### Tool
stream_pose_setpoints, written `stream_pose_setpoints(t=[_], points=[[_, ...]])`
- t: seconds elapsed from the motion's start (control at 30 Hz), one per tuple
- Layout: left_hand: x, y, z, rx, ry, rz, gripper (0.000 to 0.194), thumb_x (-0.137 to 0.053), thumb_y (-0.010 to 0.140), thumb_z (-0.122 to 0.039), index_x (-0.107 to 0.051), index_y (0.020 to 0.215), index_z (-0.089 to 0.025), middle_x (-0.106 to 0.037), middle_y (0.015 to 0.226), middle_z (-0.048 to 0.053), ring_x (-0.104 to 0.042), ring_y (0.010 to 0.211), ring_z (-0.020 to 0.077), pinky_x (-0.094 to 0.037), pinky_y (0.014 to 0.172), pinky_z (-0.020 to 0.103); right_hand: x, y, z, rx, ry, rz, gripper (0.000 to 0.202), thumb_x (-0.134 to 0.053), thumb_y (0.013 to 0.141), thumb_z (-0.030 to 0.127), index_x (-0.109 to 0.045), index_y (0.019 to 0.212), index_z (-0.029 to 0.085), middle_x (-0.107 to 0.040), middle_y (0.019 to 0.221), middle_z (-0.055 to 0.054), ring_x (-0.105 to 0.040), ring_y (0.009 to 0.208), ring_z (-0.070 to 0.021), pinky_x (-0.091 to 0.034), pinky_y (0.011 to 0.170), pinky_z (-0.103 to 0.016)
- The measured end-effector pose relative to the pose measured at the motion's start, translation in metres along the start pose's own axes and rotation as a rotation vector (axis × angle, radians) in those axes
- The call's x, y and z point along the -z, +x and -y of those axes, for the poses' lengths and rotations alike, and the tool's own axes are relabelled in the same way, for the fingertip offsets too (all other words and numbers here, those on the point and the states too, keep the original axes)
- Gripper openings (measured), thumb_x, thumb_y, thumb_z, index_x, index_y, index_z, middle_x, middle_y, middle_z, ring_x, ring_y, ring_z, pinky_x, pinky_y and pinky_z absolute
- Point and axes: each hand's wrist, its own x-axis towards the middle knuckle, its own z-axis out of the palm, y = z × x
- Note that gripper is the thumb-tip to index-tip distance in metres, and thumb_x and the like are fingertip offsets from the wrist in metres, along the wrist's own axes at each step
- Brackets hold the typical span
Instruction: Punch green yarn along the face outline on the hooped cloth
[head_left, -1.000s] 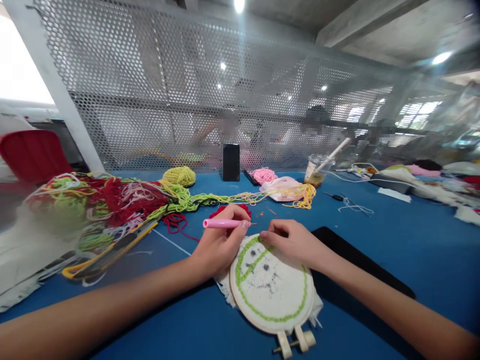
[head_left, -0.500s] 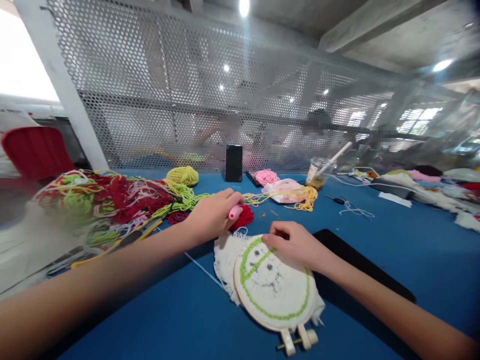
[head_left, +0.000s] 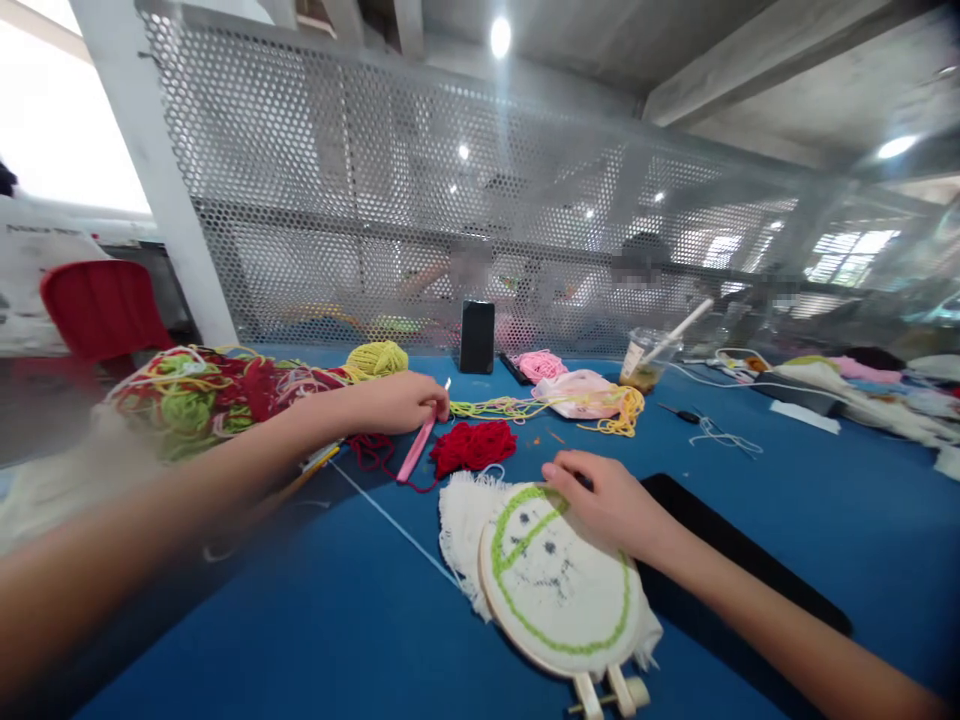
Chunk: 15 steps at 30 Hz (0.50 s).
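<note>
My left hand (head_left: 409, 402) is closed around a pink pen-like tool (head_left: 417, 447), its lower end slanting down to the blue table beside red yarn (head_left: 474, 446). At the hoop's upper edge, my right hand (head_left: 600, 492) pinches the rim and white cloth. The embroidery hoop (head_left: 562, 580) lies tilted, its wooden screw clamp (head_left: 611, 692) toward me. Green stitching forms a ring with a slanted line across it, and dark marks show inside. A pale blue strand (head_left: 397, 528) runs from the cloth to the left.
Tangled yarn (head_left: 187, 395) heaps at the left, with a yellow-green ball (head_left: 377, 358) behind. A phone (head_left: 477, 337) stands before the perforated screen (head_left: 300, 180). A drink cup (head_left: 643, 362), pink yarn (head_left: 541, 365) and scissors-like dark tool (head_left: 679, 412) lie farther right. A black flat object (head_left: 750, 555) lies under my right forearm.
My left hand has moved left and away from the hoop, and the pink tool now points downward. More red yarn shows. The view has shifted slightly; my right hand stays on the hoop.
</note>
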Motion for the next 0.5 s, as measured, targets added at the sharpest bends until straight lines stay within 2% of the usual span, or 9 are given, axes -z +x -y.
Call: stream_pose_setpoints(t=[0.1,0.17,0.23,0.3,0.37,0.5], points=[[-0.004,-0.002,-0.002,-0.002,-0.029,0.071,0.030,-0.038,0.072,-0.014,-0.064,0.082,-0.024,-0.067,0.080,-0.003,-0.059,0.070,0.0117,-0.042,0.061,0.018,0.000,0.003,-0.002,-0.003,0.023,-0.039,0.035,-0.032,0.085,0.038,-0.052,0.064,0.019,-0.056,0.063,-0.002,-0.049,0.060,-0.0135,-0.030,0.053,-0.026],[-0.006,0.000,-0.002,0.041,-0.011,0.024,0.029,-0.038,0.074,-0.016,-0.064,0.085,-0.025,-0.066,0.084,-0.003,-0.059,0.074,0.0132,-0.042,0.065,0.020,0.000,0.005,-0.003,-0.001,0.039,-0.043,0.033,-0.032,0.086,0.037,-0.054,0.067,0.019,-0.057,0.066,-0.002,-0.050,0.062,-0.0141,-0.031,0.055,-0.026],[-0.010,0.006,-0.001,0.123,0.030,-0.081,0.031,-0.032,0.080,-0.020,-0.061,0.092,-0.023,-0.065,0.089,0.001,-0.058,0.082,0.0175,-0.042,0.071,0.027,-0.001,0.006,-0.004,0.002,0.051,-0.050,0.031,-0.033,0.085,0.036,-0.054,0.068,0.019,-0.058,0.067,-0.002,-0.051,0.063,-0.0145,-0.031,0.055,-0.026],[-0.015,0.016,0.000,0.202,0.069,-0.168,0.032,-0.028,0.085,-0.023,-0.056,0.098,-0.021,-0.062,0.094,0.005,-0.056,0.088,0.0222,-0.042,0.075,0.034,0.000,0.006,-0.004,0.008,0.060,-0.054,0.030,-0.034,0.085,0.034,-0.055,0.069,0.020,-0.059,0.067,-0.002,-0.051,0.064,-0.0148,-0.031,0.055,-0.026],[-0.020,0.031,-0.001,0.228,0.082,-0.188,0.028,-0.031,0.086,-0.025,-0.054,0.102,-0.021,-0.060,0.099,0.006,-0.054,0.093,0.0235,-0.042,0.078,0.037,0.000,0.006,-0.004,0.013,0.069,-0.060,0.030,-0.034,0.085,0.034,-0.055,0.069,0.020,-0.060,0.068,-0.002,-0.052,0.064,-0.0147,-0.031,0.055,-0.026],[-0.027,0.069,-0.004,0.204,0.057,-0.104,0.028,-0.048,0.084,-0.028,-0.049,0.109,-0.014,-0.053,0.109,0.008,-0.055,0.092,0.0193,-0.046,0.077,0.039,0.004,0.006,-0.003,0.020,0.064,-0.066,0.027,-0.035,0.084,0.032,-0.054,0.070,0.019,-0.060,0.067,-0.002,-0.052,0.062,-0.0143,-0.032,0.055,-0.025]])
